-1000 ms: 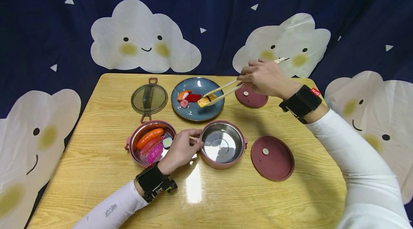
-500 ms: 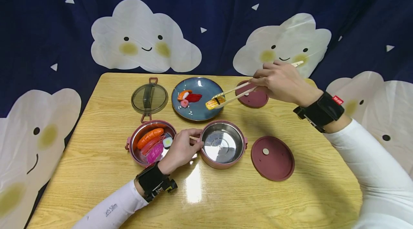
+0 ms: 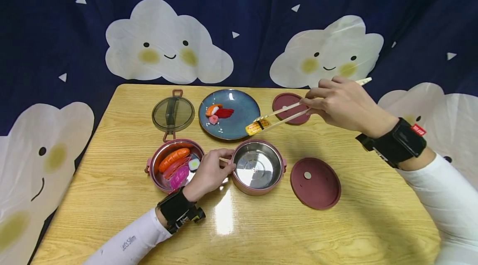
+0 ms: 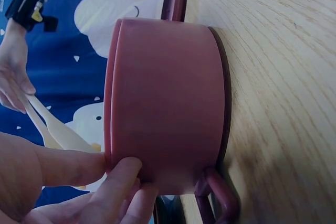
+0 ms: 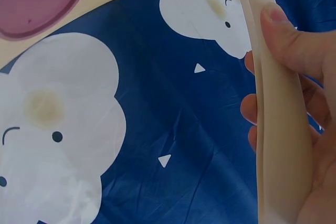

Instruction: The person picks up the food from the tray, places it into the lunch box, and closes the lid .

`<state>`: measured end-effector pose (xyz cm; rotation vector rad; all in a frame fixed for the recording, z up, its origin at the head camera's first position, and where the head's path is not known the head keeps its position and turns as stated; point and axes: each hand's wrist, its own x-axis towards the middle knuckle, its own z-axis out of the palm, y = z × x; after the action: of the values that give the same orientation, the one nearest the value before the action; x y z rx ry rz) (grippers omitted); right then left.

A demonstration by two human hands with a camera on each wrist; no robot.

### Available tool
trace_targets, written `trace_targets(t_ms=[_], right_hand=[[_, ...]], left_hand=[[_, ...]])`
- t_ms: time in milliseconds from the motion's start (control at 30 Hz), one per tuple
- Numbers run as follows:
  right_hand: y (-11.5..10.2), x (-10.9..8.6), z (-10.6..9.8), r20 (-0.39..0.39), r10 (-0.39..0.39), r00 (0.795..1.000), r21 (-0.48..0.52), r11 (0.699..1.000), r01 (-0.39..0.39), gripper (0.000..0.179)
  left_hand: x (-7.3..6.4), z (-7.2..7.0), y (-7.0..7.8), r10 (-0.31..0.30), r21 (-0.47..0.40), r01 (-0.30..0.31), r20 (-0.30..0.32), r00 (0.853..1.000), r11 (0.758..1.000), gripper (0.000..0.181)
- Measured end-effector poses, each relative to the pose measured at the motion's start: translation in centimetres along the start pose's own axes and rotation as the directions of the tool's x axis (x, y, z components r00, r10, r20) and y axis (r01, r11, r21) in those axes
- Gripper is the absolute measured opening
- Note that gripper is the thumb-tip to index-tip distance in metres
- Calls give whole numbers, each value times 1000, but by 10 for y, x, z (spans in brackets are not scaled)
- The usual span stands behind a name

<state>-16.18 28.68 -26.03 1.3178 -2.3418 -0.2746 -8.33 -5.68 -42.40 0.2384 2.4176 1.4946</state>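
My right hand (image 3: 341, 103) pinches a pair of pale chopsticks (image 3: 274, 126). Between their tips is a yellow, grilled-looking food piece with a dark band (image 3: 255, 128), held up near the right rim of the blue plate (image 3: 242, 105). My left hand (image 3: 210, 171) grips the left side of a pink steel-lined pot (image 3: 255, 191), with nothing visible inside. In the left wrist view, thumb and fingers meet at the rim of the pot (image 4: 168, 103). The right wrist view shows the thumb lying along the chopsticks (image 5: 281, 129).
A second pink pot (image 3: 149, 168) holds several food pieces, among them an orange sausage (image 3: 174, 160). On the plate lie an orange-and-white piece, a red piece and a pink one. A glass lid (image 3: 158, 114) and two maroon lids (image 3: 319, 192) lie on the table (image 3: 291, 232).
The right hand has moved right and slightly toward me, carrying the banded yellow piece in the chopsticks from over the plate to its near right rim. The left hand has stayed on the pot.
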Motion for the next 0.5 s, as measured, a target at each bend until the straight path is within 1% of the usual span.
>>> trace_targets(t_ms=[200, 300, 500], right_hand=[[-7, -4, -7, 7, -20, 1000, -5, 1000, 20, 34], [-11, -5, -10, 7, -29, 1000, -8, 1000, 29, 31], [-22, -7, -11, -23, -46, 999, 5, 999, 46, 27]], left_hand=[[0, 0, 0, 11, -2, -11, 4, 1000, 1000, 40], [0, 0, -1, 11, -1, -11, 0, 1000, 1000, 40], [0, 0, -1, 8, 7, -8, -3, 1000, 1000, 40]])
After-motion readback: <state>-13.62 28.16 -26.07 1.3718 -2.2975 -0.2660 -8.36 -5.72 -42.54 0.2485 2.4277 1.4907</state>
